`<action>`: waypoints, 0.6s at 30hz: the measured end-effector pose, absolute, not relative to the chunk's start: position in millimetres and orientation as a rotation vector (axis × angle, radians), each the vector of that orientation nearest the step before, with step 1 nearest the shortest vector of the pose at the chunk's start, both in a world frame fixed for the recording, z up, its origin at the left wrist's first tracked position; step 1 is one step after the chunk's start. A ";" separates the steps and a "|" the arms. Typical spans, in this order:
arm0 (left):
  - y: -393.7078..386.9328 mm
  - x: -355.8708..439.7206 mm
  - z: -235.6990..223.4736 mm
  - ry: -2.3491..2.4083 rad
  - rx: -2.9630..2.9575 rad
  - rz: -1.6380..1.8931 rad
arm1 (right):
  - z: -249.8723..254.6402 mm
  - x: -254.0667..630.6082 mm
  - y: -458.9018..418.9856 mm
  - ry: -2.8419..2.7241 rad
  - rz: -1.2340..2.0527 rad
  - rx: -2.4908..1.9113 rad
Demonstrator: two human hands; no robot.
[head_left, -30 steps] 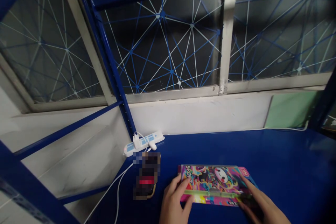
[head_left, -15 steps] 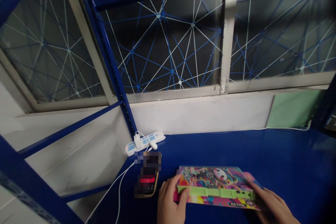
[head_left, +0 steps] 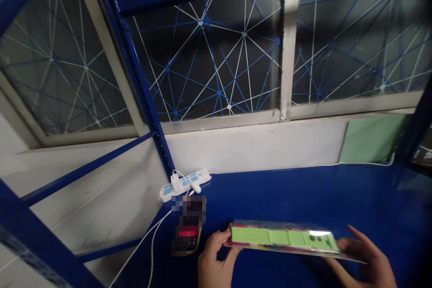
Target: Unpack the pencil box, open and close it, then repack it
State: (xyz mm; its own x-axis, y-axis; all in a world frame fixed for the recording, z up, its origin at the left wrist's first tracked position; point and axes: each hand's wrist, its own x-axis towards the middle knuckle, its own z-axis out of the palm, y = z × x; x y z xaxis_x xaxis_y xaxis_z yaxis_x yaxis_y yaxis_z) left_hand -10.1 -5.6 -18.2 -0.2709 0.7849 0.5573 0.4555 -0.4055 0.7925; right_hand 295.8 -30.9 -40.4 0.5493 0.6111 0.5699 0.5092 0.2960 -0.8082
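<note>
A colourful pencil box (head_left: 286, 237) in clear packaging is held above the desk, its lime-green long side turned towards me. The printed top shows only as a thin strip. My left hand (head_left: 216, 256) pinches the left end between thumb and fingers. At the other end, my right hand (head_left: 367, 256) has its thumb below and fingers behind the packaging's edge, with one finger raised clear. To the left of my left hand lies a phone (head_left: 191, 245), partly pixelated, on the desk.
The blue desk (head_left: 270, 193) runs back to a white wall under windows. A white power strip (head_left: 185, 184) with plugs and cables sits at its back left. A blue metal frame post (head_left: 145, 90) rises behind it. A green panel (head_left: 373, 139) leans at the back right.
The pencil box has tipped, so its printed top has turned away and its green side faces me. My right hand has shifted outward slightly and lifted a finger. The view has moved a little.
</note>
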 end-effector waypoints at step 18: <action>-4.1 -7.4 -1.9 1.562 1.625 1.492 | -46.7 308.2 -22.9 -0.983 0.342 -1.549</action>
State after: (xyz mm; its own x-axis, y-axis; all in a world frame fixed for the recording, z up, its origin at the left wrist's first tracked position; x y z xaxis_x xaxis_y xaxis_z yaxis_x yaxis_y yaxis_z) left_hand -7.4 -4.1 -1.9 -0.2170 0.8962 0.3870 0.4273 -0.2692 0.8631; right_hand 308.2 -22.9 -46.7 0.5982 0.7400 0.3075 0.3891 0.0673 -0.9188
